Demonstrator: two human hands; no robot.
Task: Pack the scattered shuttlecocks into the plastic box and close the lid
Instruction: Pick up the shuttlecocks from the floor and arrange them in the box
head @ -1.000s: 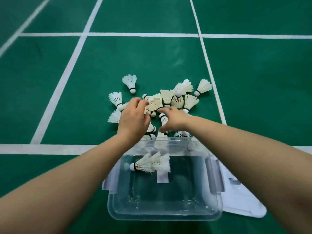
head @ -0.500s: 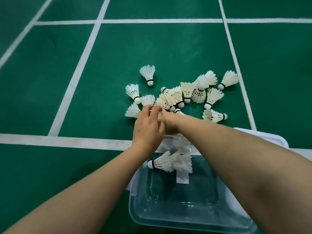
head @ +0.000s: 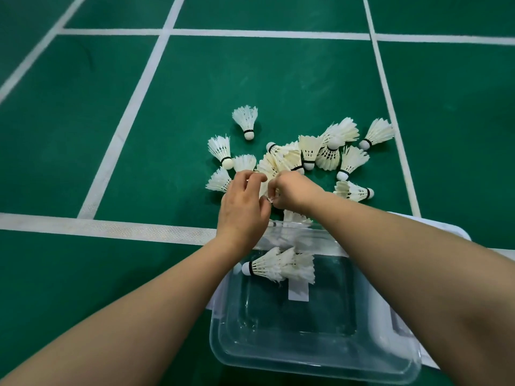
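Several white feather shuttlecocks (head: pixel 306 151) lie scattered on the green court floor just beyond a clear plastic box (head: pixel 312 358). Inside the box, near its far wall, lies a small bunch of shuttlecocks (head: pixel 281 266). My left hand (head: pixel 242 207) and my right hand (head: pixel 295 192) meet at the near edge of the pile, fingers curled together around a shuttlecock that is mostly hidden between them. The box's white lid (head: pixel 434 227) lies on the floor to the right, partly hidden by my right forearm.
White court lines cross the floor: one runs left to right (head: pixel 106 227) just behind the box, another (head: pixel 390 107) runs away on the right of the pile. A lone shuttlecock (head: pixel 246 119) stands apart at the far left of the pile.
Both hands have drawn closer together at the pile's near edge, fingers now pinching between them. The view has shifted, so the box sits lower right.
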